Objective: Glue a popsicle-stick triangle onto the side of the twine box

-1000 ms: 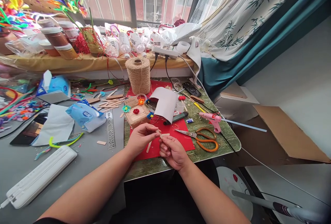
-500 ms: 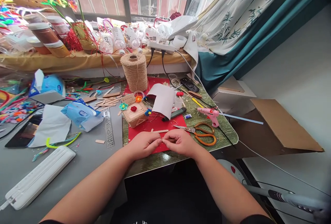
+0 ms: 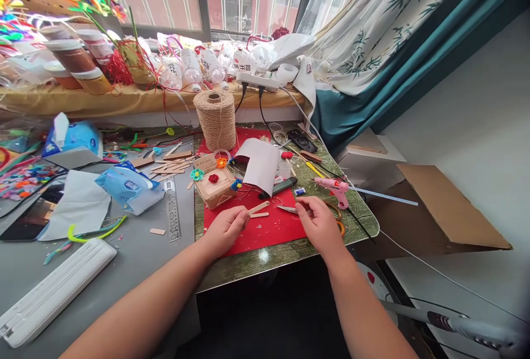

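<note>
My left hand (image 3: 227, 230) is closed, pinching a wooden craft stick (image 3: 260, 207) between thumb and fingers. Its free end points up and right over the red sheet (image 3: 244, 244). Another short piece of stick (image 3: 259, 215) lies on the sheet just below it. Over on the right, my right hand (image 3: 321, 227) has its fingers curled round the middle of the scissors (image 3: 285, 209), which still lie on the table. Their blades stick out left of the fingers, and the orange handles are partly hidden behind the hand. A twine-wrapped box (image 3: 215, 186) with small coloured flowers stands beyond my left hand.
A pink glue gun (image 3: 337, 188) with a long glue stick lies at the right table edge. Behind stand a twine spool (image 3: 215, 121) and a curled white paper (image 3: 260, 168). Loose craft sticks (image 3: 171, 165), a stencil ruler (image 3: 173, 212) and tissue packs (image 3: 129, 186) lie left.
My hands, together at the stick before, have come apart. The left keeps the stick, whose end now shows. The right has moved right onto the scissors.
</note>
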Available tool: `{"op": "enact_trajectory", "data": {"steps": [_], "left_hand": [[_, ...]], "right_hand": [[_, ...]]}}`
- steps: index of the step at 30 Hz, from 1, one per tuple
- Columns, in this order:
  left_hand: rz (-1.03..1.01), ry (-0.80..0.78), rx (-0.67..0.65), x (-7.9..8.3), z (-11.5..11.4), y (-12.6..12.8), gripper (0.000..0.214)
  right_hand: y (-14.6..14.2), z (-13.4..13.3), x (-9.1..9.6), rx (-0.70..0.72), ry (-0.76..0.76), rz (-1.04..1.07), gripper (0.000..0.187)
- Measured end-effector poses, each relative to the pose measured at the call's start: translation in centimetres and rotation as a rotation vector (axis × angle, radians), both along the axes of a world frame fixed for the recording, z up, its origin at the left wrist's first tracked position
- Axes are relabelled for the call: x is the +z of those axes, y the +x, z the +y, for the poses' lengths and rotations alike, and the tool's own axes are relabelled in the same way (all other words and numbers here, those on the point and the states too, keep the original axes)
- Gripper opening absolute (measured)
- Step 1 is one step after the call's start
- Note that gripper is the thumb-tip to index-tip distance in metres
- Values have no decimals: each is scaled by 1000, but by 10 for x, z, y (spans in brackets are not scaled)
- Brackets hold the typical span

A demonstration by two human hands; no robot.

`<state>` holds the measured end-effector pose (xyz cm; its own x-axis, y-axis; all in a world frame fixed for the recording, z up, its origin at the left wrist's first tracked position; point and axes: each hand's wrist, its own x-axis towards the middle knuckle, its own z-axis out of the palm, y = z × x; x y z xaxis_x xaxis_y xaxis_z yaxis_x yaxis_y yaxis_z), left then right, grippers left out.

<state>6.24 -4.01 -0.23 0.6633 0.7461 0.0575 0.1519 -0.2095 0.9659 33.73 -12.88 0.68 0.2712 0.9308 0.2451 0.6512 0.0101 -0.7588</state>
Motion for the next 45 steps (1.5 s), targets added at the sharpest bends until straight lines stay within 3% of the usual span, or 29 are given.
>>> {"op": "enact_trajectory", "data": {"steps": [4, 9, 13, 19, 23, 25, 27, 29, 32, 37, 41, 45], "left_hand": [[-153, -220, 50, -4, -1, 7, 46], [-267, -405, 80, -3, -1, 10, 47], [-292, -405, 101, -6, 1, 10, 47], [-280, -307, 116, -13, 1, 10, 47], [-192, -142, 138, -10, -2, 7, 45], [-170, -96, 133, -9, -4, 6, 45], [-178, -79, 133, -10, -6, 5, 46], [-196, -63, 139, -11, -7, 4, 45], [-229, -19, 169, -10, -8, 2, 44], [-274, 68, 234, -6, -10, -2, 42], [-284, 68, 241, -4, -11, -4, 42], [-188, 55, 155, -1, -10, -5, 44]], "right_hand": [[51, -18, -11, 41, -232, -401, 32], [90, -25, -25, 159, -337, -476, 54], [101, -18, -25, 235, -374, -510, 59], [105, -22, -13, 176, -396, -443, 46], [83, -39, -10, 71, -333, -9, 26], [58, -48, -12, 40, -332, 346, 31], [26, -55, -15, 96, -343, 694, 37], [-4, -58, -18, 198, -346, 869, 43], [-34, -55, -18, 298, -351, 871, 47], [-42, -39, -3, 492, -491, 669, 69], [-47, -31, 9, 522, -558, 432, 77], [-57, -30, 10, 561, -556, 375, 76]]}}
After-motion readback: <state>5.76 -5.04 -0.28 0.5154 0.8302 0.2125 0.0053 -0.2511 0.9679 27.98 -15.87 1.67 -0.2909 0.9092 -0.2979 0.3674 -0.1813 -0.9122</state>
